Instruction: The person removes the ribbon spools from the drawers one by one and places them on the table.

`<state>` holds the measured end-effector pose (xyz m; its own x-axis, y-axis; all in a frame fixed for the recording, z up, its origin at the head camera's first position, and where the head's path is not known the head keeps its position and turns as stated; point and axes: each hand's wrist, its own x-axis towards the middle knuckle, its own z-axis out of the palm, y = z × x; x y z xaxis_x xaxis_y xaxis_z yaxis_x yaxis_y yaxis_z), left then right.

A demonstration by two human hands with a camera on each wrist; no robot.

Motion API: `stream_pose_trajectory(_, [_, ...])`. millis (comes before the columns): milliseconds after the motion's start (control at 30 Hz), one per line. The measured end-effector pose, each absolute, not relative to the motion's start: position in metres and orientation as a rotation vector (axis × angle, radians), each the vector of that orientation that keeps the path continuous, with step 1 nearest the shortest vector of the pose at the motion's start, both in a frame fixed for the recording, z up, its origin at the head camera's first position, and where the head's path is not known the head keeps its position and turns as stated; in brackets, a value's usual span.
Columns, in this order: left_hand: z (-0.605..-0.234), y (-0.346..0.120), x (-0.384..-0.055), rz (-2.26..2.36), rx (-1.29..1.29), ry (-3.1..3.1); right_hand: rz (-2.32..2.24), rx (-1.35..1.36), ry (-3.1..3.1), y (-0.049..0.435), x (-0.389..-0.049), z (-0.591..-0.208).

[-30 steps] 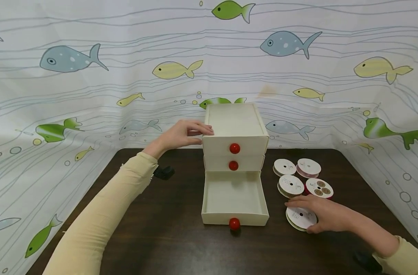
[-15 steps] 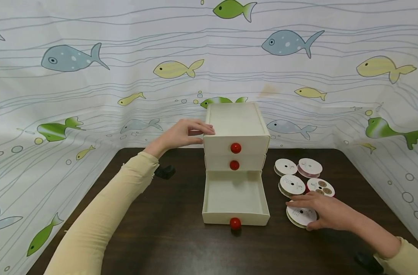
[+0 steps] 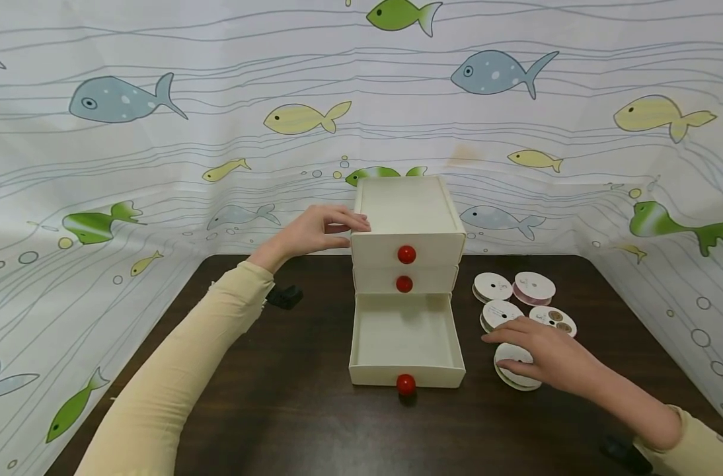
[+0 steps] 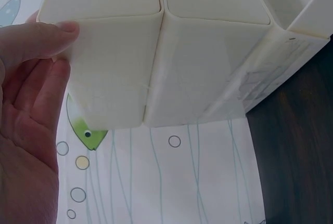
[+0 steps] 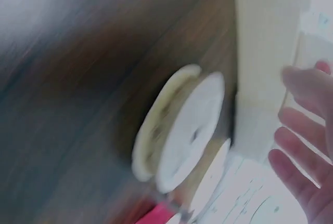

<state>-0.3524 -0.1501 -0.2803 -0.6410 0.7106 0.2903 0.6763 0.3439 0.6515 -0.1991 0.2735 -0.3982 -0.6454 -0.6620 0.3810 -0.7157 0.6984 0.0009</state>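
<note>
At the middle of the table stands a cream drawer unit (image 3: 409, 205) with red knobs. Its bottom drawer (image 3: 373, 377) is pulled out with a bare floor inside. My left hand (image 3: 310, 231) rests on the unit's upper left edge, fingers over the top and thumb (image 4: 62, 33) along the edge. My right hand (image 3: 552, 350) hovers over the nearest white-faced ribbon spool (image 3: 509, 353), fingers spread and holding nothing. In the right wrist view that spool (image 5: 190, 135) lies apart from the hand, tan ribbon between its discs.
Several more ribbon spools lie behind the nearest one, including one with brown dots (image 3: 560, 318) and one with pink ribbon (image 3: 534, 287). The dark wooden table (image 3: 266, 396) backs onto a fish-patterned sheet (image 3: 219, 86).
My right hand has let go of the nearest spool's rim and shifted up and left over it; the spool lies where it was. My left hand keeps its place on the drawer unit.
</note>
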Motion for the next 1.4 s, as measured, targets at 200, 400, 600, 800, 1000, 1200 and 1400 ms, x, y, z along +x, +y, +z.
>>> stream_pose_trajectory(200, [-0.281, -0.152, -0.352, 1.215, 1.305, 2.534, 0.423, 1.126, -2.472, 0.236, -0.194, -0.385])
stream_pose_trajectory(400, [-0.281, -0.153, -0.353, 1.226, 1.287, 2.536, 0.699, 1.318, -2.384, 0.197, -0.189, -0.379])
stream_pose_trajectory(600, [-0.279, -0.152, -0.354, 1.219, 1.306, 2.545, 0.96, 1.415, -2.374, 0.168, -0.184, -0.387])
stream_pose_trajectory(800, [-0.279, -0.151, -0.355, 1.193, 1.315, 2.55, 1.064, 1.333, -2.444, 0.155, -0.176, -0.407])
stream_pose_trajectory(1000, [-0.278, -0.149, -0.355, 1.193, 1.326, 2.552, 1.058, 1.144, -2.566, 0.151, -0.169, -0.423])
stream_pose_trajectory(1200, [-0.28, -0.15, -0.354, 1.194, 1.33, 2.577, 0.991, 1.007, -2.611, 0.146, -0.165, -0.432])
stream_pose_trajectory(1400, [-0.28, -0.151, -0.353, 1.201, 1.317, 2.556, 0.897, 0.938, -2.649, 0.141, -0.162, -0.437])
